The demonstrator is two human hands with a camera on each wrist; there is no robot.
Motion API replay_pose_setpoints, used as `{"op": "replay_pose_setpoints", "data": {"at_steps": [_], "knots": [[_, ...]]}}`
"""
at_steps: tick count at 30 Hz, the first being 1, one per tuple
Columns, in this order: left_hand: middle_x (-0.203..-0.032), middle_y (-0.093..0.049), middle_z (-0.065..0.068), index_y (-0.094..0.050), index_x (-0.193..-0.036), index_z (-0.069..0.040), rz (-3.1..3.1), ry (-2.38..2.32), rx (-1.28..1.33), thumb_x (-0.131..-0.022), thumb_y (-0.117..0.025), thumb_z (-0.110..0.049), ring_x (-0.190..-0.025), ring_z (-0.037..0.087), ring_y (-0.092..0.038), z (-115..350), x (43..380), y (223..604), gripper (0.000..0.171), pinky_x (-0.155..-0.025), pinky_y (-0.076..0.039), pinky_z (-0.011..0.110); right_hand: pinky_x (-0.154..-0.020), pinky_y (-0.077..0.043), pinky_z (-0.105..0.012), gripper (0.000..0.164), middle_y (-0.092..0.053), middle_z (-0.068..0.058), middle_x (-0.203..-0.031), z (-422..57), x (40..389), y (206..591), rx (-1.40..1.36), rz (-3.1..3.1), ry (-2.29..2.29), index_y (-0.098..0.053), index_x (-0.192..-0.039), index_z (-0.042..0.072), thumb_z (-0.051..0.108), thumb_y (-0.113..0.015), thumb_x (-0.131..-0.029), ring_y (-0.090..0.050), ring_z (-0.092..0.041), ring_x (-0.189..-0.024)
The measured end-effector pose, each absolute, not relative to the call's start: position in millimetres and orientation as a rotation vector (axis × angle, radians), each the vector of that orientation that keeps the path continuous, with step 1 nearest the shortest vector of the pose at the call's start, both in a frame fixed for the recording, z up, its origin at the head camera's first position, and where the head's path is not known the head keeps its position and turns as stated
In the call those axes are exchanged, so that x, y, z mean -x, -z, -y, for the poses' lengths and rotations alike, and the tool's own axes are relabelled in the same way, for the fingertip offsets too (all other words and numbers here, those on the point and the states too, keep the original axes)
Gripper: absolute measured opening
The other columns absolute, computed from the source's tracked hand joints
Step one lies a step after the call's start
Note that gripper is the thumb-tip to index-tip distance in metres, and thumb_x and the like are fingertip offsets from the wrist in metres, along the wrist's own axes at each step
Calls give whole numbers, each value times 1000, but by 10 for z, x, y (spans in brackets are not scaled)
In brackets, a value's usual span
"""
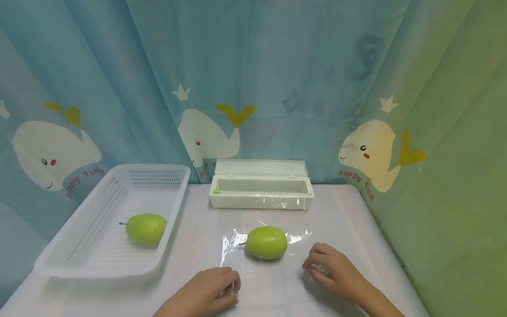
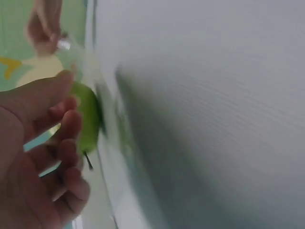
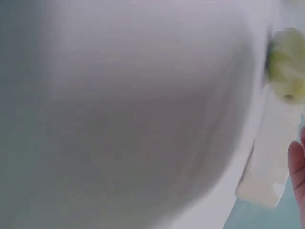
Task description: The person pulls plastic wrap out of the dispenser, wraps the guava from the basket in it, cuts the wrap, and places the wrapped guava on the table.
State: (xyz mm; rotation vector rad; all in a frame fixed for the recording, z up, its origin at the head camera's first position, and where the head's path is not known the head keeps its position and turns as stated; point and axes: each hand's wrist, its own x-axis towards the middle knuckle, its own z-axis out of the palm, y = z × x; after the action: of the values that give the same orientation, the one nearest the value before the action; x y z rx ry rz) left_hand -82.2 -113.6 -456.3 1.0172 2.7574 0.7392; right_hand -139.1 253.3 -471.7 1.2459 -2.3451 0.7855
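Observation:
A smooth green oval fruit with a thin dark stem lies on a sheet of clear cling film spread on the table. My left hand is at the sheet's near left, fingers bent, pinching the film's edge. Over at the near right, my right hand pinches the film between thumb and fingers; shiny film shows at its fingertips in the left wrist view. Neither hand touches the fruit. In the right wrist view, only a few fingers show at the right edge, beyond the blurred fruit.
Behind the fruit stands a white cling film dispenser, lid raised, with a small green slider. A white perforated basket on the left holds another green fruit. Curtains with whale prints border the white table.

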Motion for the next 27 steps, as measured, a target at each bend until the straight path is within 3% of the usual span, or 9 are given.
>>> {"op": "replay_pose_setpoints", "data": {"at_steps": [4, 9, 11, 15, 21, 24, 27], "knots": [[-90, -55, -17, -63, -105, -27, -2887, -827, -1141, -89, -73, -35, -82, -2, -50, 930, 902, 4460, 20, -67, -44, 17, -79, -42, -15, 27, -55, 14, -92, -2408, 1505, 4624, -1203, 2327, -924, -67, -87, 24, 0, -74, -77, -53, -3, -89], [-117, -58, -9, -63, -115, -25, -3023, -907, -1183, -87, -75, -41, -108, 9, -53, 663, 1089, 4368, 35, -86, -52, 29, -72, -51, -23, 27, -61, 16, -90, -2264, 1657, 4576, -1218, 2368, -1027, -63, -89, 24, -2, -69, -82, -56, -3, -84], [-132, -55, -2, -62, -126, -24, -3029, -894, -1140, -86, -74, -47, -122, 16, -51, 568, 1177, 4348, 48, -98, -50, 38, -70, -53, -26, 26, -62, 15, -89, -2214, 1711, 4572, -1208, 2408, -1090, -61, -89, 23, -2, -66, -85, -57, -3, -84], [-151, -43, 6, -47, -147, -21, -2971, -774, -997, -86, -66, -64, -140, 26, -41, 411, 1340, 4359, 77, -108, -44, 49, -69, -54, -26, 24, -63, 13, -87, -2120, 1798, 4567, -1142, 2478, -1155, -60, -88, 22, -2, -63, -87, -58, -3, -81], [-148, -46, 9, -49, -144, -21, -2984, -602, -983, -78, -65, -76, -137, 32, -44, 254, 1458, 4374, 88, -103, -48, 48, -64, -51, -24, 22, -64, 13, -79, -2006, 1856, 4547, -939, 2616, -1249, -58, -87, 25, 3, -59, -91, -58, -2, -73], [-142, -49, 9, -52, -138, -19, -3032, -558, -1004, -75, -71, -71, -132, 29, -48, 214, 1489, 4372, 84, -102, -49, 44, -63, -52, -24, 19, -67, 11, -80, -1975, 1882, 4545, -859, 2633, -1305, -60, -88, 21, 3, -56, -92, -61, -3, -72], [-139, -51, 10, -53, -134, -16, -3060, -520, -1007, -79, -78, -57, -131, 29, -50, 213, 1523, 4376, 73, -103, -48, 43, -59, -52, -25, 14, -68, 7, -80, -1971, 1913, 4551, -825, 2629, -1325, -62, -90, 16, 2, -56, -92, -62, -3, -70]]}}
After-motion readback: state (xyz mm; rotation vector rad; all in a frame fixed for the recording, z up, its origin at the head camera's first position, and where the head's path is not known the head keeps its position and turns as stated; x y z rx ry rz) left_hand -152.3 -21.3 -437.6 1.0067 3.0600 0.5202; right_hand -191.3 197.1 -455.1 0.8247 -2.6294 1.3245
